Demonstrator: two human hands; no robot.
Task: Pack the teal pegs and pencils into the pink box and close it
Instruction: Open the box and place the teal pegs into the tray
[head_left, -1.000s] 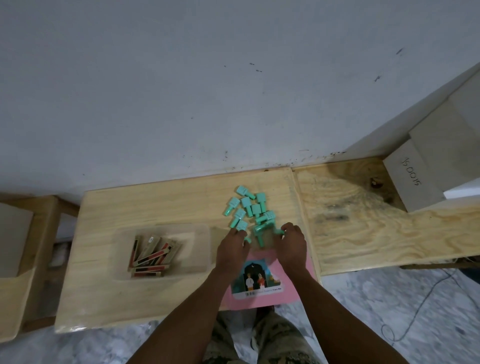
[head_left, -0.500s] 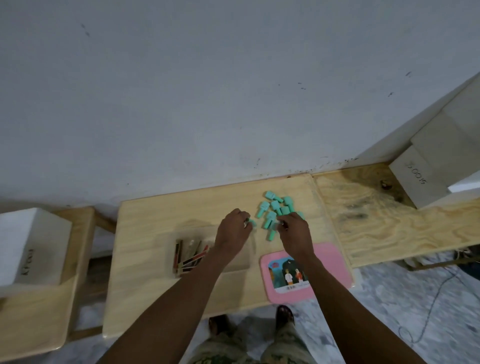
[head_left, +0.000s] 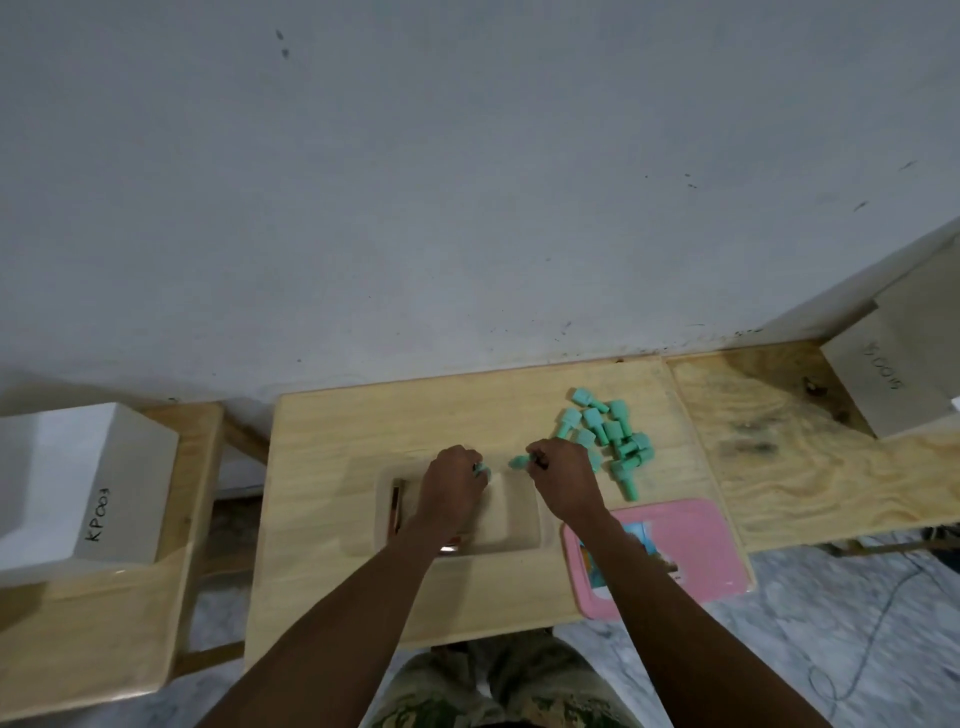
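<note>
1. The left hand (head_left: 453, 486) hovers over a clear tray (head_left: 519, 512) in the middle of the wooden table (head_left: 332, 467), its fingers curled around a small teal peg (head_left: 482, 469) that peeks out at the fingertips.
2. The right hand (head_left: 563, 480) is at the tray's far right corner, fingers pinched on another peg (head_left: 519, 461) that sticks out toward the left hand.
3. The two hands are close together but apart.
4. The pile of pegs (head_left: 610, 441) lies loose on the table just right of the right hand, toward the wall.
5. The pencils (head_left: 397, 512) lie in the left part of the tray, mostly hidden under the left wrist; only a thin reddish edge shows.
6. The pink lid (head_left: 696, 551), with a picture on it, lies flat at the table's near right corner, partly under the right forearm and overhanging the edge a little.
7. A white box (head_left: 119, 499) marked "KP003" stands on a bench to the left.
8. Another box (head_left: 878, 395) with handwriting sits on the plywood bench to the right.
</note>
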